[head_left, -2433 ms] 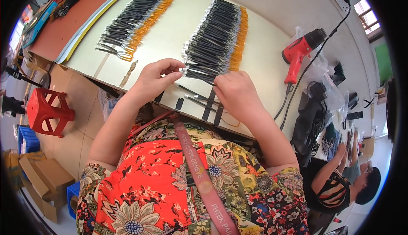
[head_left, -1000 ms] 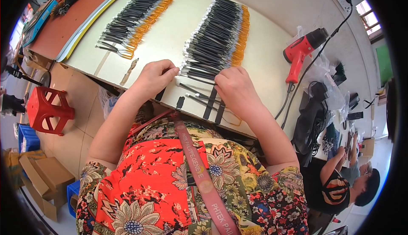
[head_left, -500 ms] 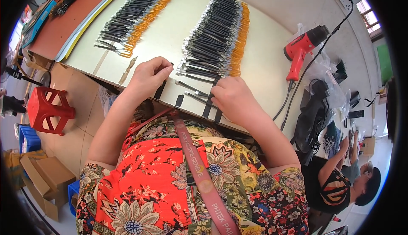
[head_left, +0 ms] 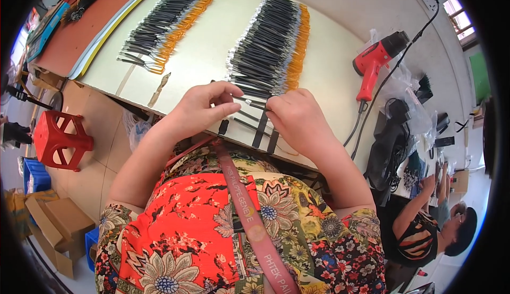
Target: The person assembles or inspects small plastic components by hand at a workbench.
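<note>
Black cables with silvery connector ends and orange loops lie side by side in a long right row point(head_left: 268, 44) and a shorter left row point(head_left: 170, 23). At the near end of the right row, my right hand point(head_left: 297, 116) is closed, its fingertips pressed on the end of a black cable. My left hand point(head_left: 204, 108) is open, thumb and forefinger apart, close to the pale tip of a cable. A few loose cables point(head_left: 247, 117) lie between my hands, across dark strips point(head_left: 260, 129) on the table. My right fingers hide the other cable ends.
A red heat gun point(head_left: 377, 60) lies at the right with its cord trailing. Beyond it are a black mesh bag point(head_left: 388, 145) and clear plastic. A red stool point(head_left: 62, 137) stands on the floor at left. Another person point(head_left: 425, 230) sits at the far right.
My left hand has moved right toward the cables, and its thumb and forefinger have come apart. The right hand has stayed nearly in place at the cable ends.
</note>
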{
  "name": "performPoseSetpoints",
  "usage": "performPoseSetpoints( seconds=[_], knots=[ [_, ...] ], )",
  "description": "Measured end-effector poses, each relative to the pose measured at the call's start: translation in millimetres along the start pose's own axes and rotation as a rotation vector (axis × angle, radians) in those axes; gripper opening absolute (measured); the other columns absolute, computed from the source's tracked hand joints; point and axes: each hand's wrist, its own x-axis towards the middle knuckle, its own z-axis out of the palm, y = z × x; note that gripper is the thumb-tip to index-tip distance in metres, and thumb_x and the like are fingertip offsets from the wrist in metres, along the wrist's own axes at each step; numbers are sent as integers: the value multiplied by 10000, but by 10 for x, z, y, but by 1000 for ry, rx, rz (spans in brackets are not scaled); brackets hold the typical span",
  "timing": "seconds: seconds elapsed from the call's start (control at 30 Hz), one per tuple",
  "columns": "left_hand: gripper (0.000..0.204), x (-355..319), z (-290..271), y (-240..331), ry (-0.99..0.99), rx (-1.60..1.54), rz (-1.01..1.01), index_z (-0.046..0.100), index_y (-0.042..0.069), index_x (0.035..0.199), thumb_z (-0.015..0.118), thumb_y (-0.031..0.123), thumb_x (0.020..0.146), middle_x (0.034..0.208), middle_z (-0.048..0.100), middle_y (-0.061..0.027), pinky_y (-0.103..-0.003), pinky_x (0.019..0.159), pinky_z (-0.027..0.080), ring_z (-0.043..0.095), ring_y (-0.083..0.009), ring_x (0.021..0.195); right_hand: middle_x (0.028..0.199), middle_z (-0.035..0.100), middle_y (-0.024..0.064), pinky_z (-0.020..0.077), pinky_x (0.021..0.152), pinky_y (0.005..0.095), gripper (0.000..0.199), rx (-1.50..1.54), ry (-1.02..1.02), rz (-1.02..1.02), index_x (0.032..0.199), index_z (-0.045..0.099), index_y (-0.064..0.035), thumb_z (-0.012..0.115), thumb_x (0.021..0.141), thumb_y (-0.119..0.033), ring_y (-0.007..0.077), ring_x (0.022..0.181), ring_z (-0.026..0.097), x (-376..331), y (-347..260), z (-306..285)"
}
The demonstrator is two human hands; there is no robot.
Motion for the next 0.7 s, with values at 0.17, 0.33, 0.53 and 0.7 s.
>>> performPoseSetpoints(
  seconds=[0.17,0.33,0.53,0.7],
  knots=[
    [135,67,50,25,10,33,79,593,7,960,601,104,867,750,579,0,-212,606,439,510,-50,666,726,570,63,423,725,377,148,25,56,-33,811,545,-61,657,716,-53,260,738,559,85,-63,-48],
    [183,103,-83,-12,60,11,-34,576,8,857,532,171,928,699,565,-3,-198,552,422,510,-53,599,741,577,63,428,719,378,158,5,71,-36,818,560,-59,667,702,-53,258,754,565,121,5,-34],
    [254,114,-107,-58,68,-42,-84,578,14,822,523,234,938,681,563,-4,-199,509,413,507,-53,574,744,565,61,430,719,377,146,-27,70,-52,796,563,-55,669,697,-51,260,758,560,159,9,-29],
    [302,125,-128,-25,65,-51,-151,581,28,771,526,277,933,609,540,3,-195,456,380,484,-55,510,758,557,63,425,736,375,155,-35,84,-59,796,552,-53,669,694,-48,256,779,554,181,25,-15]
  ],
)
